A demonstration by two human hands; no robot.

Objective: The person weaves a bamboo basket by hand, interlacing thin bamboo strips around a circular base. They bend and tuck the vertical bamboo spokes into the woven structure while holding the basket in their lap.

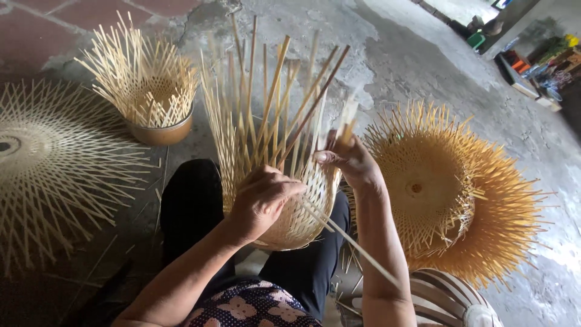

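Weaving underway, frame centre: half-woven basket sits on lap. Left hand curls shut w/ grip around thin strip; right hand pinches upright stakes. Next, I judge: thread strip btwn stakes, pull snug.

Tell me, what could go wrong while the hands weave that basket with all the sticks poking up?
The upright strips of the half-woven basket point toward the face, so leaning in might mean a poke. The left hand and right hand press on thin strips, which could splinter or snap if bent hard. The loose strip sticking out by the right arm might catch and slip free.
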